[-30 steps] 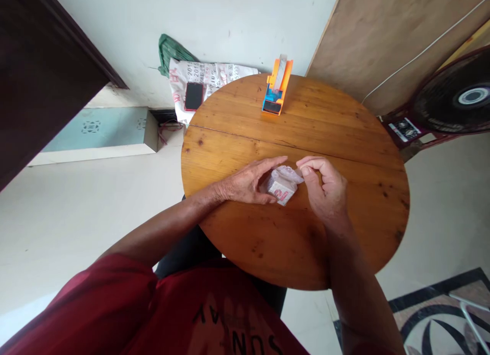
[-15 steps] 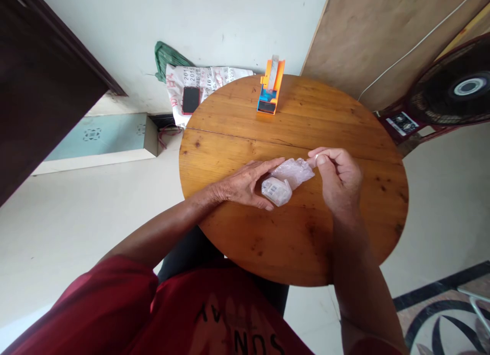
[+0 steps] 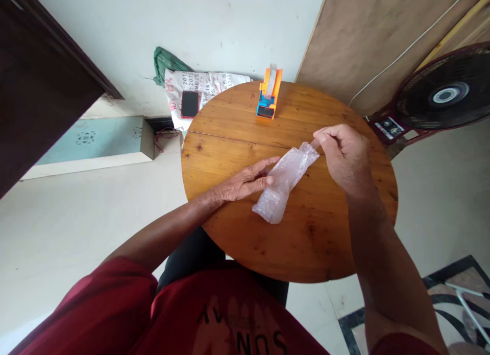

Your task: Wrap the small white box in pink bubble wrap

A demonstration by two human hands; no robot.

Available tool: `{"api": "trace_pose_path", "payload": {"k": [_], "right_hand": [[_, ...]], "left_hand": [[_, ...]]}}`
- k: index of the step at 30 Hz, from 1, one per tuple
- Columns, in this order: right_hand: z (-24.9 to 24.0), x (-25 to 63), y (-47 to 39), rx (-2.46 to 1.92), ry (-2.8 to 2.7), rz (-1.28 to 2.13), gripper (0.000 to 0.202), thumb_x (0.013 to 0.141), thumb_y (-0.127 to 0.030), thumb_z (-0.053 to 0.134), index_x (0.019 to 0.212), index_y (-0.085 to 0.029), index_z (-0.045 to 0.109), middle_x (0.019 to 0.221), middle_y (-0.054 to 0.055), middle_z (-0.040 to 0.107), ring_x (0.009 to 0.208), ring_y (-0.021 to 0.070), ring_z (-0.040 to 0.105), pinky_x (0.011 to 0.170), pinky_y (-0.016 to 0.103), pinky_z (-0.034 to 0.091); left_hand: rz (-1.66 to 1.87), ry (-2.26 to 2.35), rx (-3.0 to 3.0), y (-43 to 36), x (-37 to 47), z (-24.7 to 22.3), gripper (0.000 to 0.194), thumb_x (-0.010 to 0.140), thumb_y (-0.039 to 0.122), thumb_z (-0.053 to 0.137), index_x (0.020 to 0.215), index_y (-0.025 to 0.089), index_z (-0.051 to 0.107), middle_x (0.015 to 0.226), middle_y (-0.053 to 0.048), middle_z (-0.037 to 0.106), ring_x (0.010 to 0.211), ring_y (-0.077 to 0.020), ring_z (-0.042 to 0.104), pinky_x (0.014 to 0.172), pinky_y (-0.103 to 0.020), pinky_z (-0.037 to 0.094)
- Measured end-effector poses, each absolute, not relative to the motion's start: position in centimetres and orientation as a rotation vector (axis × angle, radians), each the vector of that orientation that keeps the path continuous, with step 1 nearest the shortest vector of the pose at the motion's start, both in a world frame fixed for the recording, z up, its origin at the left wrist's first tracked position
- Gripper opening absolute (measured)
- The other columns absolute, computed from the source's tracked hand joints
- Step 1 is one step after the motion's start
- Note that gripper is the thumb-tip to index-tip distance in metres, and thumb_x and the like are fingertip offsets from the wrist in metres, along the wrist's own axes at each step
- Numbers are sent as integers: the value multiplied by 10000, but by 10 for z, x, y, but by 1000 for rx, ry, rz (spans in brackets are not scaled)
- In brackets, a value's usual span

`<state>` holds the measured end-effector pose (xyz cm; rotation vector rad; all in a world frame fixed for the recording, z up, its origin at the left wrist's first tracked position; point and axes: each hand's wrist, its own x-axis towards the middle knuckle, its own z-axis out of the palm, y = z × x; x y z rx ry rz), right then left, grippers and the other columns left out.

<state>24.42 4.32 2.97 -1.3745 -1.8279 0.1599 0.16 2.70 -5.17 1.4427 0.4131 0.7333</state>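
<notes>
A strip of clear bubble wrap (image 3: 285,181) lies slantwise on the round wooden table (image 3: 229,140), wrinkled and stretched from lower left to upper right. My left hand (image 3: 247,184) rests at its left side, fingers apart, with the thumb touching the wrap. At the wrap's upper right end my right hand (image 3: 344,153) has thumb and forefinger pinched on a thin strip that reaches to the wrap's edge; it looks like tape, but is too small to be sure. The small labelled packet is not visible now.
An orange and blue tape dispenser (image 3: 269,94) stands near the table's far edge. Beyond the left edge, a dark phone (image 3: 189,104) lies on a white printed sack (image 3: 174,89). A large fan (image 3: 446,94) is at the right, and a pale blue box (image 3: 92,138) at the left.
The bubble wrap now lies drawn out longer, and the labelled packet has gone from sight. My right hand has moved up and right; my left thumb has come onto the wrap.
</notes>
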Motion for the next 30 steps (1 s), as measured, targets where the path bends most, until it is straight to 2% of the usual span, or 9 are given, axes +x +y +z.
{"api": "trace_pose_path", "payload": {"k": [3, 6, 9, 12, 14, 16, 24, 27, 30], "right_hand": [[22, 248, 58, -1356, -1812, 200, 159, 923, -294, 581, 802, -285, 684, 797, 21, 741, 776, 228, 683, 752, 420, 534], [14, 252, 69, -1335, -1772, 266, 149, 898, -285, 608, 779, -276, 697, 787, 18, 744, 771, 224, 683, 760, 424, 536], [9, 255, 74, -1325, -1722, 322, 144, 888, -284, 621, 770, -269, 703, 780, 14, 748, 752, 215, 680, 752, 419, 540], [4, 255, 77, -1314, -1677, 365, 160, 888, -279, 611, 761, -259, 705, 778, 14, 748, 757, 209, 683, 753, 411, 542], [-2, 255, 79, -1308, -1642, 402, 159, 883, -264, 606, 759, -252, 705, 762, 11, 741, 751, 205, 684, 751, 403, 542], [-9, 256, 83, -1309, -1608, 431, 156, 878, -255, 605, 759, -247, 705, 746, 10, 734, 733, 202, 683, 735, 397, 541], [-12, 268, 76, -1354, -1456, 326, 172, 925, -351, 564, 962, -251, 700, 908, 30, 742, 773, 194, 700, 700, 361, 535], [4, 259, 49, -1437, -1466, 320, 148, 885, -372, 632, 827, -238, 660, 681, -18, 662, 620, 161, 632, 645, 326, 494], [10, 243, 24, -1578, -1607, 356, 212, 852, -395, 664, 717, -237, 623, 618, -19, 617, 589, 157, 576, 602, 316, 445]], "left_hand": [[781, 482, 1365, 31, 5, -56, 620, 897, 498, 666, 1424, 219, 497, 1352, -109, 629, 1247, -256, 595, 1070, -405, 460], [780, 532, 1306, 41, 10, -52, 515, 844, 464, 728, 1251, 171, 611, 1182, -97, 702, 1073, -217, 665, 981, -362, 494], [665, 564, 1274, 58, 22, -41, 373, 794, 353, 767, 1085, 146, 657, 969, -63, 733, 867, -175, 684, 803, -299, 519], [651, 670, 1236, 75, 41, -33, 319, 774, 216, 747, 1067, 140, 643, 846, -18, 708, 703, -125, 641, 669, -246, 491], [693, 760, 1186, 82, 55, -33, 253, 758, 126, 725, 995, 132, 639, 782, 6, 676, 652, -105, 605, 656, -239, 479], [708, 799, 1150, 85, 68, -34, 198, 748, 119, 740, 917, 128, 636, 736, 14, 651, 618, -103, 584, 647, -250, 475], [801, 795, 1024, 78, 81, -40, 298, 682, 181, 829, 853, 133, 589, 675, 26, 637, 548, -80, 563, 536, -205, 448], [833, 792, 1051, 78, 81, -45, 272, 691, 184, 815, 845, 133, 596, 660, 34, 629, 536, -68, 542, 531, -196, 439], [871, 797, 1111, 79, 83, -52, 298, 682, 230, 831, 868, 136, 618, 686, 30, 639, 568, -74, 548, 544, -195, 436]]}}
